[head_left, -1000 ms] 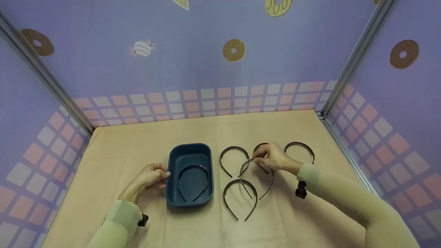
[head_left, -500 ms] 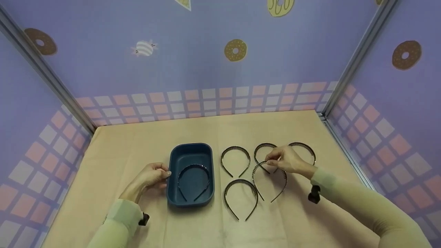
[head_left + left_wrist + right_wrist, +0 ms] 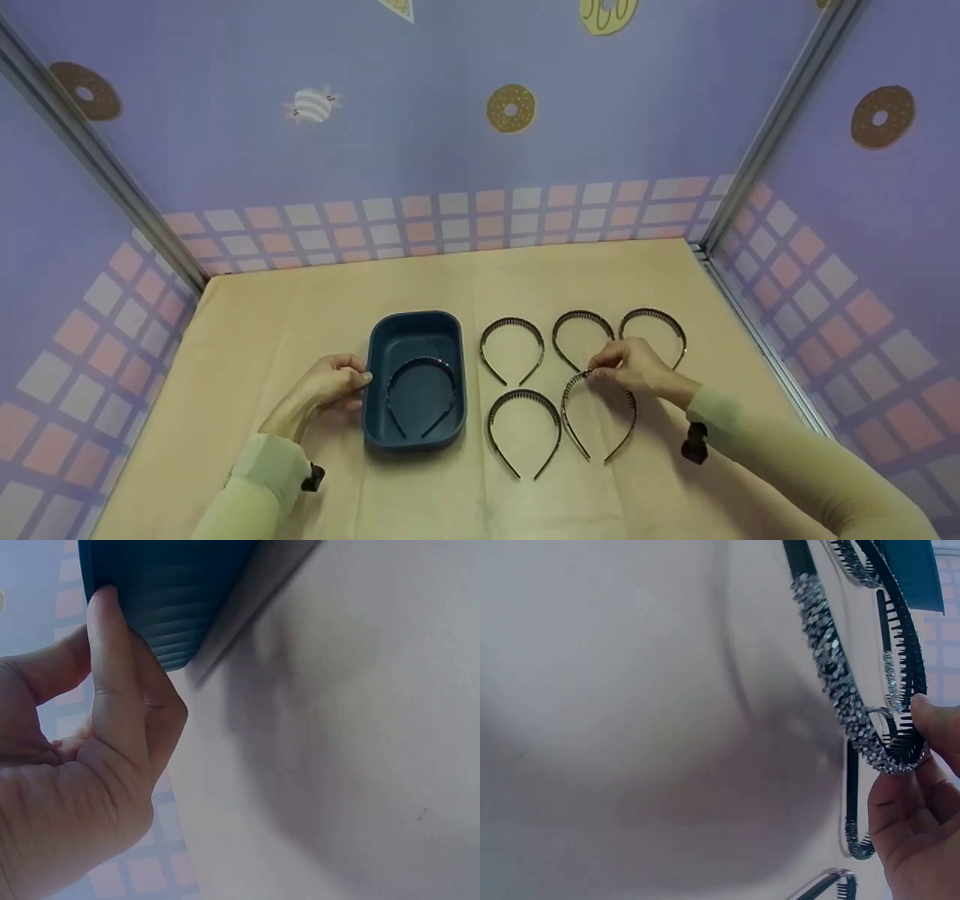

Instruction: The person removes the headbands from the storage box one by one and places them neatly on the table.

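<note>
At its left side a dark blue, rounded rectangular box is gripped at the rim by my left hand; in the left wrist view, fingers pinch the ribbed wall. One black toothed headband lies inside the box. My right hand pinches another headband at the top of its arch, ends toward me. The right wrist view shows glittering stones along the outside of this held headband and comb teeth within.
Right of the box lie several more headbands: one at the back left, one in front of it, one back middle and one back right. Patterned purple walls stand behind and at both sides of the cloth-covered table.
My right hand has moved right and toward me with the pinched headband, from over the back middle headband to beside the front one. My left hand stays at the box.
</note>
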Motion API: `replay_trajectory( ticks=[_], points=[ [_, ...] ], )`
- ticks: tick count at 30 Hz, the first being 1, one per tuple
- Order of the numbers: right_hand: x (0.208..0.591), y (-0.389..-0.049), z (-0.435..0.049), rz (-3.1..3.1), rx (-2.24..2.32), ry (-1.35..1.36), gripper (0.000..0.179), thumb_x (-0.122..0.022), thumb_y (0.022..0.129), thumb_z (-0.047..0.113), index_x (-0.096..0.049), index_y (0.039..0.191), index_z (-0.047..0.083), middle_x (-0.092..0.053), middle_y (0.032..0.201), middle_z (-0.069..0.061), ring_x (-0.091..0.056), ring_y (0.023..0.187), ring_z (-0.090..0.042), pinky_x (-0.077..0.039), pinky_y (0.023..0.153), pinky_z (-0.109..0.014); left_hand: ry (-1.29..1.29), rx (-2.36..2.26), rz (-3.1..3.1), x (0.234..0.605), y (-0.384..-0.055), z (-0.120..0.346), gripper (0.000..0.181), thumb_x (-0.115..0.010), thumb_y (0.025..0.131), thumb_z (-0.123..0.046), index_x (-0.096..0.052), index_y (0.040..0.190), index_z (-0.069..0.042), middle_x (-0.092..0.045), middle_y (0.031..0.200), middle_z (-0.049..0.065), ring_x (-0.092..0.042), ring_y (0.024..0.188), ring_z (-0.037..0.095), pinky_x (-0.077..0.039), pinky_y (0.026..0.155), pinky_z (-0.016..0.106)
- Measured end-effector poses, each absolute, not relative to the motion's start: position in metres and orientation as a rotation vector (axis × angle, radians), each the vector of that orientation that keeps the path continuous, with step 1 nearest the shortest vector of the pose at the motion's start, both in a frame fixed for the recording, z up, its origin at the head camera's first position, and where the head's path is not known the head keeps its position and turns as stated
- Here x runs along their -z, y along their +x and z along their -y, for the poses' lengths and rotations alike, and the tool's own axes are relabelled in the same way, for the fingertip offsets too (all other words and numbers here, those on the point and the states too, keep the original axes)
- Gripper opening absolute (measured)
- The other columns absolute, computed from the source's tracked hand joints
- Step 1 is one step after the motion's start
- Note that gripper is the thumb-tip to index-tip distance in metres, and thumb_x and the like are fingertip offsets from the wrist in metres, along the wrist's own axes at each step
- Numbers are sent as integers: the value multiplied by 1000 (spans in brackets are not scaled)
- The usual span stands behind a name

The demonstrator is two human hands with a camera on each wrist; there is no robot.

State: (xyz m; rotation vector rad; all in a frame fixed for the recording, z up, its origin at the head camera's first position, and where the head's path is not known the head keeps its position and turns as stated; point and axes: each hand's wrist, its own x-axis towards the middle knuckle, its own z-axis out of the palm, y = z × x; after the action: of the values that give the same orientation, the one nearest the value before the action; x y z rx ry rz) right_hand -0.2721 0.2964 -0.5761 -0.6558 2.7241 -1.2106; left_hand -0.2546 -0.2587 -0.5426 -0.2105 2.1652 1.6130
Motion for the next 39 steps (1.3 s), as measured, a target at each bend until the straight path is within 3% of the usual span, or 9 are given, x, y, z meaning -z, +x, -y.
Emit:
replay_trajectory(
  ticks=[7,16,23,32,39],
  points=[
    [584,-271,-296,-2728,1180,-679,7,-86,94,0,-89,99,4,-83,94,-15,-72,86,-10,-56,75,-18,-214,-1605,-2173,543,-254,259,8,-67,103,-4,-64,100,-10,-60,84,-3,-60,76,10,-61,62,24],
    [589,-270,-297,-2774,1113,-736,7,-91,90,1,-90,96,5,-82,88,-10,-67,78,-2,-54,71,-19,-202,-1614,-2169,543,-254,259,6,-68,103,-4,-64,101,-8,-60,84,-3,-60,74,10,-61,62,24],
    [593,-272,-297,-2867,945,-892,7,-92,90,6,-91,97,9,-77,85,-5,-68,77,-11,-52,69,-23,-211,-1630,-2151,544,-255,258,6,-68,102,-4,-64,100,-7,-59,84,-3,-61,77,11,-63,66,26],
    [594,-272,-296,-2901,858,-906,7,-93,90,10,-91,97,10,-77,86,-2,-71,78,-16,-53,70,-25,-194,-1644,-2165,545,-254,259,5,-69,101,-4,-65,99,-6,-57,82,-5,-61,71,9,-60,59,24],
    [593,-272,-296,-2899,868,-859,11,-92,91,11,-90,102,10,-77,86,-2,-63,75,-6,-50,68,-23,-195,-1654,-2156,545,-254,258,6,-69,100,-3,-64,98,-6,-58,80,-5,-60,71,9,-59,58,23]
  ],
)
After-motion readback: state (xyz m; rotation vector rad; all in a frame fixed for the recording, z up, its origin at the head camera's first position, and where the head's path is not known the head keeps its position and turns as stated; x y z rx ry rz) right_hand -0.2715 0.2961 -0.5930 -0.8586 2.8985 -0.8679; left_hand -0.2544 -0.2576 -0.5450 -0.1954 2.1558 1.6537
